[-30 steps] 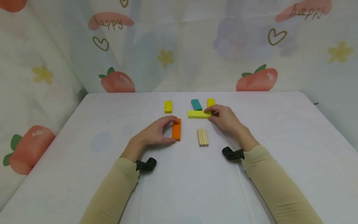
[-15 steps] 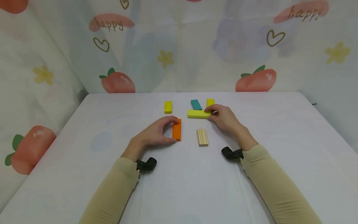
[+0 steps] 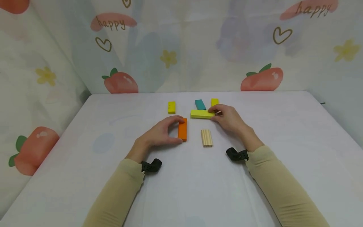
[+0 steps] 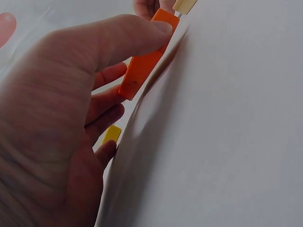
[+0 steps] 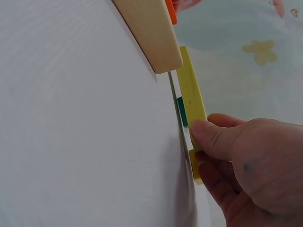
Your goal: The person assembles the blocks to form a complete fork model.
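Observation:
My left hand point(image 3: 158, 132) grips the orange block point(image 3: 182, 130) by its far and near ends, thumb at the near end. In the left wrist view the thumb lies over one end of this block point(image 4: 149, 59), with fingertips at the other. With my right hand point(image 3: 230, 119) I pinch the right end of the long yellow-green block point(image 3: 199, 114), which lies crosswise. The right wrist view shows thumb and fingers on that block point(image 5: 191, 85). Between the hands, nearer to me, sits a pale striped wooden block point(image 3: 206, 138).
Behind the yellow-green block lie a teal block point(image 3: 200, 104) and a short yellow block point(image 3: 214, 101), partly hidden by the right hand. Another yellow block point(image 3: 171, 107) lies beyond the left hand. A white cloth covers the table point(image 3: 184, 189); a printed curtain point(image 3: 193, 47) hangs behind.
My left hand has shifted slightly to the right with the orange block, closer to the striped block. The right hand keeps its pinch with little visible movement. The head view has shifted a little.

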Demonstrator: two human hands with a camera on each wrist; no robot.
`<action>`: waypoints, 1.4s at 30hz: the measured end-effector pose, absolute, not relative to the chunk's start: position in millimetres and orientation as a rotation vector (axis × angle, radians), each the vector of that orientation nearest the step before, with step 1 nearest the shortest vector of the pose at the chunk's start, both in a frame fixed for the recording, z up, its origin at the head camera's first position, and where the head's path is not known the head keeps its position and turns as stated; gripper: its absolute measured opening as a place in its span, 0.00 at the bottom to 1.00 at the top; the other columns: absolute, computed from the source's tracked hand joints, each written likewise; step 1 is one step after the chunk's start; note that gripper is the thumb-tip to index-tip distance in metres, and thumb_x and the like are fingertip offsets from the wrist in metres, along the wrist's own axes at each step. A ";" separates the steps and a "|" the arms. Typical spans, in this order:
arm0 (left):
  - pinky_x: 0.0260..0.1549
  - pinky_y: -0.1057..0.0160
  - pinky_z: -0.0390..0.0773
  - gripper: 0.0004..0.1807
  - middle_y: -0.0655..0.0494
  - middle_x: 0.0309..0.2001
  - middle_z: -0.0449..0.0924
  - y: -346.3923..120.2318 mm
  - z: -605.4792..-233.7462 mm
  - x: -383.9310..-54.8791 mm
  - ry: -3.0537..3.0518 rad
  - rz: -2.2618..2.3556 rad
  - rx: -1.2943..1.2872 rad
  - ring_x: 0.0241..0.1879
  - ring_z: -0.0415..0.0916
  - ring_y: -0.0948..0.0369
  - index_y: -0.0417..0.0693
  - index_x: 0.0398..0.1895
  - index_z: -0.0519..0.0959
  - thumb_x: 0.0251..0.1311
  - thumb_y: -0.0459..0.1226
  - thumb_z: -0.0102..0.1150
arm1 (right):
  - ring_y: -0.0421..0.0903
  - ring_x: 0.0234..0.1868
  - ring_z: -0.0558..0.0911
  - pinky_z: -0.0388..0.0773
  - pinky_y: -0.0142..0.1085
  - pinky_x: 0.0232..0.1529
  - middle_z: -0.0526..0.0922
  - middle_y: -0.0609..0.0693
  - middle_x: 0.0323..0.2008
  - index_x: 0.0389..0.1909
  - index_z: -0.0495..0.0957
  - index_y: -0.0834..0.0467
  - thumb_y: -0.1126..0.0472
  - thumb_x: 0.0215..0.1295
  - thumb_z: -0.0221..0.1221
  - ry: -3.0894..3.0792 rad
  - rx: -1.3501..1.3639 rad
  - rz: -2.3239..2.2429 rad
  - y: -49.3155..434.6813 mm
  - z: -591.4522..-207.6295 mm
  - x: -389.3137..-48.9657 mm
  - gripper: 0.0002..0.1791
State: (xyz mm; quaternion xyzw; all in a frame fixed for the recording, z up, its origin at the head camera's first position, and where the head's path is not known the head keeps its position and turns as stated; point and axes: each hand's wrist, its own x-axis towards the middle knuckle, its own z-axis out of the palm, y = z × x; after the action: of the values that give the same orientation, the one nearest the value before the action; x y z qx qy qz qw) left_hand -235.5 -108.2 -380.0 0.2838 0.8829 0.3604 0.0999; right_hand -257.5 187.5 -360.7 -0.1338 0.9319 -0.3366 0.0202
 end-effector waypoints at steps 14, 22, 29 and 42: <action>0.77 0.53 0.55 0.35 0.58 0.74 0.65 -89.0 -377.1 -238.2 2.584 1.081 0.852 0.76 0.59 0.58 0.56 0.68 0.72 0.56 0.44 0.73 | 0.59 0.59 0.76 0.72 0.53 0.67 0.79 0.61 0.60 0.62 0.77 0.63 0.67 0.73 0.58 2.871 -0.436 -1.035 179.9 -355.8 -262.4 0.18; 0.77 0.55 0.54 0.35 0.58 0.73 0.67 -81.2 -377.2 -239.0 2.574 1.098 0.864 0.76 0.58 0.58 0.54 0.67 0.72 0.55 0.42 0.74 | 0.58 0.59 0.76 0.72 0.52 0.67 0.78 0.60 0.61 0.62 0.77 0.63 0.66 0.73 0.59 2.854 -0.441 -1.043 176.8 -356.8 -265.0 0.18; 0.76 0.56 0.55 0.35 0.58 0.71 0.69 -77.1 -380.0 -239.7 2.589 1.081 0.891 0.75 0.60 0.59 0.53 0.67 0.72 0.55 0.43 0.74 | 0.58 0.59 0.76 0.72 0.52 0.67 0.79 0.60 0.60 0.61 0.77 0.62 0.66 0.74 0.58 2.849 -0.437 -1.041 174.5 -358.6 -265.2 0.17; 0.75 0.57 0.58 0.35 0.59 0.68 0.72 -62.6 -382.0 -238.3 2.625 1.022 0.920 0.72 0.63 0.59 0.51 0.67 0.73 0.55 0.43 0.74 | 0.58 0.57 0.77 0.73 0.52 0.66 0.80 0.61 0.58 0.59 0.78 0.64 0.68 0.72 0.59 2.848 -0.508 -1.065 171.8 -362.0 -266.0 0.16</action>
State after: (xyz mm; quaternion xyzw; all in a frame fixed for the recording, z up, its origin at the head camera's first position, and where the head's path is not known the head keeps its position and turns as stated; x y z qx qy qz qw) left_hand -238.3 -62.6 -382.0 0.3093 0.8823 0.3434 0.0888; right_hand -266.0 171.8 -362.0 -0.1648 0.9235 -0.3452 0.0296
